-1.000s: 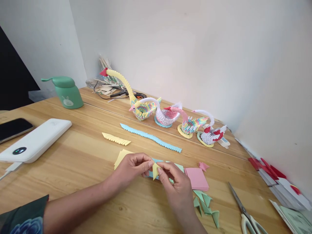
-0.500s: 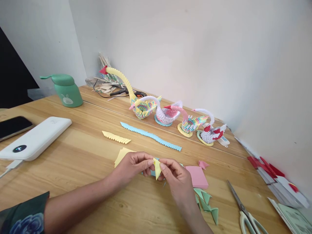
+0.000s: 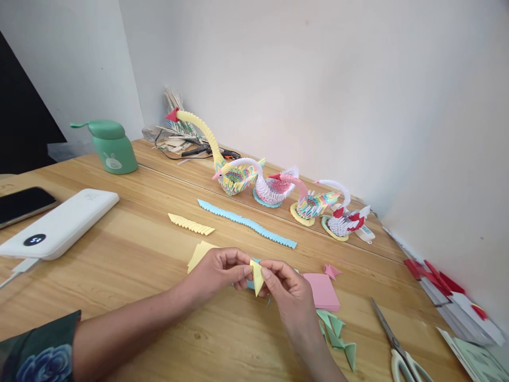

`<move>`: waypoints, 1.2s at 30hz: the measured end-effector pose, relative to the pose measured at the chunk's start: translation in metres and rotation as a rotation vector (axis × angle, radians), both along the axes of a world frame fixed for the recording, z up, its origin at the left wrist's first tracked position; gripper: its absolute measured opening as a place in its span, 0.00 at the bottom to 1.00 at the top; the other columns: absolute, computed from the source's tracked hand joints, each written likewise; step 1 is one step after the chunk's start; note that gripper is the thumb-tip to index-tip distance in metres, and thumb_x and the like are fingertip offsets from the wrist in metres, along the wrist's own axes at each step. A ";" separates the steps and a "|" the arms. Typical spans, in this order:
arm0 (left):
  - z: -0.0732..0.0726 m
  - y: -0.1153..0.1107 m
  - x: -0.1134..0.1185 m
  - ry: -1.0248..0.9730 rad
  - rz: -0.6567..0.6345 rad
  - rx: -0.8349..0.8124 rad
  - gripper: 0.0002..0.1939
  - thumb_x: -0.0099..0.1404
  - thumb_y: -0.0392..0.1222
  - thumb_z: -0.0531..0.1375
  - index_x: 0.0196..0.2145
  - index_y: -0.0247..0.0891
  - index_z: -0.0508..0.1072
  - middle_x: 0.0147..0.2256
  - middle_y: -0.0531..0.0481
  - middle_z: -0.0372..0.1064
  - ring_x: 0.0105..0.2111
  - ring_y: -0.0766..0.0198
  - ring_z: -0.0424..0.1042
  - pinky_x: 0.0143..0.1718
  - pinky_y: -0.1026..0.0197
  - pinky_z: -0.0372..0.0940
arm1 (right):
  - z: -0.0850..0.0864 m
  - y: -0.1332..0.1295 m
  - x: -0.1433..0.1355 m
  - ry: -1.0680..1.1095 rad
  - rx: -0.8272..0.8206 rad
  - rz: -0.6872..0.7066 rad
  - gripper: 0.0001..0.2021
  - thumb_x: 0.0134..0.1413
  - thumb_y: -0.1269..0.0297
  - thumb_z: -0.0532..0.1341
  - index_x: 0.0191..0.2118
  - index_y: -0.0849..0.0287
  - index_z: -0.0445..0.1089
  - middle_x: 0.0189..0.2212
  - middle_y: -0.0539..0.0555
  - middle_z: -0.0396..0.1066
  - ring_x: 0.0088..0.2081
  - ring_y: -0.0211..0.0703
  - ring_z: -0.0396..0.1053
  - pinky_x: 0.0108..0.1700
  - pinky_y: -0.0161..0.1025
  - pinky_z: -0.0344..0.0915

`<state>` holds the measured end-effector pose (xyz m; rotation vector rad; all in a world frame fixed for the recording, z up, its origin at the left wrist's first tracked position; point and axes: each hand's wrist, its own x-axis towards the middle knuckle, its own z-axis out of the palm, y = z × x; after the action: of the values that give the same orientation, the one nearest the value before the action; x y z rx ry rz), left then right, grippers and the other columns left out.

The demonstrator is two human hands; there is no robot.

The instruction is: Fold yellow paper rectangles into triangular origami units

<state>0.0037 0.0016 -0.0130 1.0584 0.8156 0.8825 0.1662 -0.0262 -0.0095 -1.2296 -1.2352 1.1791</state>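
Between my two hands is a small folded piece of yellow paper (image 3: pixel 257 280), its point facing down. My left hand (image 3: pixel 222 269) pinches its upper left side between thumb and finger. On the other side my right hand (image 3: pixel 288 286) grips it with the thumb in front. Blue paper (image 3: pixel 250 284) lies on the table behind the folded piece, mostly hidden by my hands. A stack of yellow paper sheets (image 3: pixel 198 254) sticks out behind my left hand. Beside my right hand are a pink paper stack (image 3: pixel 321 291) and several green folded triangles (image 3: pixel 338 338).
Further back lie a blue chain of folded paper (image 3: pixel 246 223) and a shorter yellow chain (image 3: pixel 191 224). Several paper swans (image 3: pixel 274 185) stand along the wall. Scissors (image 3: pixel 395 339) lie at right; a power bank (image 3: pixel 59 223), phone (image 3: pixel 26 204) and green bottle (image 3: pixel 113 148) are at left.
The view has shifted very slightly. Both hands keep hold of the yellow paper in nearly the same place, and its lower point sits a little lower and further right.
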 end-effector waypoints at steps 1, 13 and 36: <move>-0.001 0.000 0.000 -0.014 -0.007 -0.007 0.12 0.52 0.45 0.65 0.29 0.33 0.72 0.23 0.54 0.71 0.21 0.71 0.68 0.26 0.66 0.63 | 0.000 -0.001 0.000 -0.021 0.006 -0.005 0.10 0.49 0.58 0.62 0.33 0.60 0.74 0.22 0.50 0.72 0.21 0.36 0.66 0.24 0.32 0.67; 0.003 -0.003 0.005 0.078 0.049 0.015 0.08 0.52 0.40 0.62 0.27 0.32 0.70 0.20 0.55 0.68 0.20 0.70 0.65 0.25 0.67 0.62 | -0.002 -0.011 -0.004 -0.801 0.558 0.045 0.17 0.55 0.69 0.56 0.50 0.59 0.67 0.42 0.58 0.72 0.42 0.47 0.70 0.42 0.42 0.69; -0.001 -0.007 0.004 0.111 0.080 0.150 0.06 0.56 0.41 0.61 0.28 0.35 0.70 0.22 0.56 0.66 0.23 0.69 0.65 0.27 0.67 0.61 | 0.001 -0.012 -0.007 -0.740 0.553 -0.002 0.13 0.57 0.72 0.52 0.45 0.61 0.69 0.38 0.57 0.74 0.39 0.44 0.72 0.40 0.38 0.69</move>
<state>0.0077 -0.0058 -0.0137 1.2217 0.8995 0.9713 0.1591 -0.0382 -0.0085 -1.2569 -1.9312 0.2991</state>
